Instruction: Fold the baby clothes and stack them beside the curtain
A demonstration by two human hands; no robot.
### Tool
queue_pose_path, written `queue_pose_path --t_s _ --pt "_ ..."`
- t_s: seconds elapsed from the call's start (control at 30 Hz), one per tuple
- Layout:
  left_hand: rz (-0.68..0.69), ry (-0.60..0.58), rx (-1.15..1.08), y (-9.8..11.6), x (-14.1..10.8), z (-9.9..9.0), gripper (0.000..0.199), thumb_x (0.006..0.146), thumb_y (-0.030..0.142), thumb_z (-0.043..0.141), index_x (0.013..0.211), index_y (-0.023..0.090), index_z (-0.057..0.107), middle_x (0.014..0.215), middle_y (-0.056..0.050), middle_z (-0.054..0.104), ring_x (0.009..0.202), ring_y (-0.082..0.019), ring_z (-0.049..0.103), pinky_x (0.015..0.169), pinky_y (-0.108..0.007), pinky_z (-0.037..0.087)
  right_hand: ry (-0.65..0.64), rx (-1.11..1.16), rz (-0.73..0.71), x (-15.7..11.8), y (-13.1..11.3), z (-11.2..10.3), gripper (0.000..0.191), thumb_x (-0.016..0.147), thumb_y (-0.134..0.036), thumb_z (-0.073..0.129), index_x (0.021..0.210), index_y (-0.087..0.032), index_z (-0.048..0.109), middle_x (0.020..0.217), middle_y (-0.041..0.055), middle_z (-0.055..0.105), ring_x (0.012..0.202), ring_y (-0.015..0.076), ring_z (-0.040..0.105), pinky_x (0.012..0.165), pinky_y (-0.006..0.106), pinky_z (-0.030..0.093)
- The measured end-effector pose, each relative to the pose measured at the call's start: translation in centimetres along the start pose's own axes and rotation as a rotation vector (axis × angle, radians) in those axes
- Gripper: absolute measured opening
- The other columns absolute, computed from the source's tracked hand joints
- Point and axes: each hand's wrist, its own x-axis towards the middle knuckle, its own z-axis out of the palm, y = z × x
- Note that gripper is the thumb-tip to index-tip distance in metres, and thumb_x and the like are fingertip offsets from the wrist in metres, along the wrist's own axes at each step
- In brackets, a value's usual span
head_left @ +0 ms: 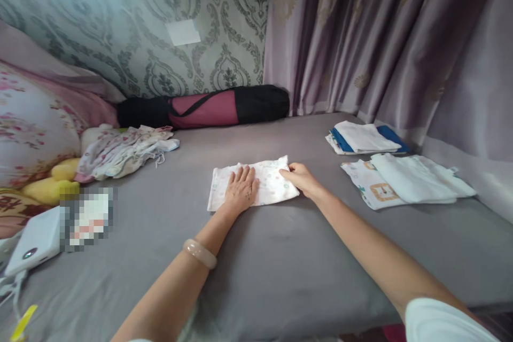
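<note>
A white cloth with a small pastel print (269, 184) lies folded into a rough rectangle on the grey bed sheet (256, 262). My left hand (242, 188) rests flat on its middle, fingers stretched out, a pale bangle (200, 254) on that wrist. At the cloth's right end, my right hand (301, 179) pinches the edge between thumb and fingers. What lies inside the folds is hidden.
Two folded cloth stacks (366, 137) (420, 179) sit at right. Crumpled clothes (124, 152), a yellow plush toy (52, 187) and a white power bank with cable (38, 240) are at left. Against the wall lies a black and maroon bag (204, 108).
</note>
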Motion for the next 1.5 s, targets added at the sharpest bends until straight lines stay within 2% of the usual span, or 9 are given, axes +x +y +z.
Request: queue_pose_path --t_s 0.17,0.33,0.47,0.63,0.77,0.93,1.07,1.23,1.5 --pt "0.001 0.015 0.011 0.3 -0.1 -0.2 0.057 0.1 0.037 0.024 0.149 0.011 0.036 0.155 -0.012 0.036 0.145 -0.029 0.028 0.119 -0.049 0.021 -0.025 0.561 0.157 -0.1 -0.7 0.8 0.017 0.075 -0.009 0.067 0.09 -0.014 0.061 0.075 0.0054 0.072 0.068 0.0168 0.069 0.064 0.027 0.055" --pt "-0.006 0.0 0.01 0.5 -0.1 -0.5 0.055 0.099 0.034 0.026 0.149 0.012 0.037 0.154 -0.013 0.038 0.144 -0.03 0.031 0.117 -0.05 0.022 -0.154 0.738 0.179 -0.7 -1.9 1.3 0.016 0.076 -0.005 0.066 0.09 -0.013 0.064 0.078 0.0073 0.074 0.077 0.02 0.072 0.072 0.029 0.058" --pt "0.022 -0.013 0.018 0.5 0.2 -1.1 0.054 0.098 0.032 0.029 0.147 0.013 0.038 0.152 -0.015 0.041 0.14 -0.032 0.034 0.114 -0.053 0.026 -0.209 0.72 0.126 -0.9 -3.0 2.1 0.021 0.077 -0.007 0.068 0.096 -0.015 0.063 0.083 0.0045 0.074 0.077 0.0174 0.071 0.071 0.027 0.057" --pt "0.061 0.003 0.038 0.2 0.8 -2.1 0.05 0.095 0.035 0.037 0.139 0.013 0.047 0.135 -0.016 0.054 0.121 -0.034 0.049 0.101 -0.051 0.038 -0.246 0.713 0.087 -1.1 -4.4 3.6 0.025 0.077 -0.005 0.065 0.099 -0.016 0.061 0.08 0.0007 0.071 0.07 0.0132 0.068 0.069 0.024 0.055" --pt "0.088 -0.034 0.034 -0.5 1.1 -2.7 0.045 0.095 0.038 0.039 0.132 0.016 0.052 0.137 -0.016 0.051 0.124 -0.035 0.045 0.1 -0.05 0.038 -0.263 0.672 0.091 -1.2 -5.6 4.9 0.02 0.076 -0.006 0.065 0.093 -0.016 0.06 0.073 -0.0021 0.067 0.063 0.0111 0.063 0.062 0.021 0.052" --pt "0.178 -0.08 -0.105 -2.5 0.3 -3.9 0.039 0.095 0.029 0.039 0.131 0.02 0.051 0.135 -0.012 0.052 0.126 -0.027 0.046 0.103 -0.044 0.038 -0.285 0.634 0.079 -1.4 -6.8 6.2 0.013 0.077 -0.006 0.06 0.085 -0.017 0.06 0.067 -0.0028 0.063 0.059 0.0106 0.06 0.058 0.02 0.05" --pt "0.071 0.028 -0.107 -5.4 -1.6 -4.4 0.034 0.094 0.027 0.041 0.123 0.02 0.058 0.139 -0.012 0.05 0.127 -0.029 0.046 0.104 -0.047 0.039 -0.31 0.576 0.066 -1.6 -7.5 7.2 0.016 0.078 -0.004 0.056 0.088 -0.016 0.059 0.066 -0.0033 0.062 0.055 0.0103 0.058 0.052 0.021 0.049" --pt "-0.037 0.141 -0.279 -8.9 -3.9 -2.9 0.027 0.091 0.029 0.049 0.107 0.021 0.07 0.128 -0.014 0.057 0.118 -0.029 0.053 0.102 -0.046 0.042 -0.381 0.484 0.014 -1.9 -7.5 10.1 0.02 0.074 -0.006 0.062 0.09 -0.018 0.057 0.065 -0.0058 0.06 0.051 0.01 0.057 0.048 0.021 0.05" --pt "-0.224 0.273 -0.677 -9.9 -5.0 -1.4 0.033 0.089 0.036 0.049 0.08 0.015 0.073 0.121 -0.016 0.061 0.113 -0.026 0.058 0.098 -0.038 0.046 -0.283 0.24 -0.097 -0.4 -5.8 15.7 0.022 0.071 -0.013 0.071 0.091 -0.02 0.063 0.065 -0.0032 0.065 0.055 0.0124 0.062 0.047 0.019 0.049"
